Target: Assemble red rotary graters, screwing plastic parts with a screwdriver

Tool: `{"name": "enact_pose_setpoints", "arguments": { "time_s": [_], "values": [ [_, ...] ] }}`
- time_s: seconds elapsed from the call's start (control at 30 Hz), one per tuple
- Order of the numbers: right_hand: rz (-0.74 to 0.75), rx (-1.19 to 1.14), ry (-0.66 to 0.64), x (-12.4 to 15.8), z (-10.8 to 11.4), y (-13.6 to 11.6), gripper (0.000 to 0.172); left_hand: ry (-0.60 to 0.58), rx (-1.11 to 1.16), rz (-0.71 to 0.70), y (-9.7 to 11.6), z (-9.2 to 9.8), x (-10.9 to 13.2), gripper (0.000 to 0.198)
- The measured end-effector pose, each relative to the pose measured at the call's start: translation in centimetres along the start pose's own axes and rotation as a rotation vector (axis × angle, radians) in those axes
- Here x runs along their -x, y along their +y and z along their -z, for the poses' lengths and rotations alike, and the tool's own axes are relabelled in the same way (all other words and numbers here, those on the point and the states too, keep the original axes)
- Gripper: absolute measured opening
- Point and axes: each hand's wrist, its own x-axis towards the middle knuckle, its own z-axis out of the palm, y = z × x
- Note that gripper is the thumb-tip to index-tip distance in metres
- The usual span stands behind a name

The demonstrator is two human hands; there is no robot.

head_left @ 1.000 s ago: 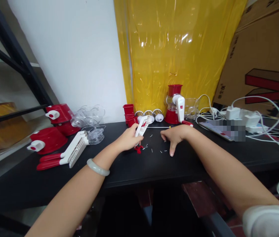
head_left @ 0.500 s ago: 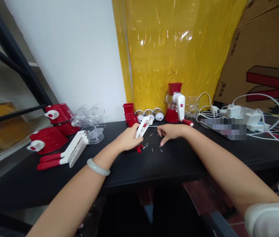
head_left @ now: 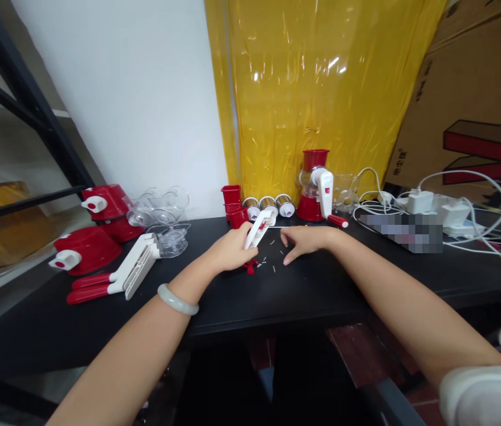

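My left hand [head_left: 230,251] is closed round a white crank handle [head_left: 259,228] with a red tip, holding it tilted over the black table [head_left: 303,290]. My right hand [head_left: 303,241] rests on the table just right of it, fingers curled down among several small metal pins [head_left: 274,269] scattered there. Whether it pinches one is hidden. A small red piece [head_left: 250,267] lies under the handle. A jade bangle [head_left: 177,300] is on my left wrist.
An assembled red and white rotary grater [head_left: 316,189] stands at the back with three metal drums [head_left: 268,206] and red cups [head_left: 231,204]. Red bases [head_left: 84,251], white handles [head_left: 137,266] and clear hoppers [head_left: 157,210] lie left. Chargers and cables [head_left: 445,210] lie right.
My right hand has slid left across the table toward the handle, and its fingers have curled in over the pins. My left hand has kept still with the handle.
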Motion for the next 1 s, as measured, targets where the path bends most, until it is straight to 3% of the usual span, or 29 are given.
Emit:
{"name": "enact_pose_setpoints", "arguments": {
  "time_s": [0.1,0.23,0.47,0.73,0.9,1.0],
  "values": [
    [0.010,-0.005,0.099,-0.4,-0.1,0.5,0.047,-0.008,-0.008,0.006,0.2,0.1,0.1,0.043],
    [0.154,-0.084,0.203,-0.8,-0.5,0.2,0.029,-0.013,-0.030,0.006,0.3,0.2,0.1,0.042],
    [0.440,-0.249,-0.045,-0.8,-1.3,-1.6,0.027,0.041,-0.072,0.039,0.0,0.0,0.0,0.038],
    [0.398,-0.210,-0.052,-0.7,-1.6,-2.2,0.018,0.110,-0.065,0.036,-0.5,-0.4,-0.2,0.041],
    [0.352,-0.211,0.010,-0.4,-1.8,-2.7,0.015,0.146,-0.022,0.031,-0.7,-0.5,-0.3,0.038],
    [0.340,-0.200,0.028,-0.3,-1.7,-2.8,0.019,0.148,-0.016,0.023,-0.7,-0.6,-0.4,0.039]
  ]
}}
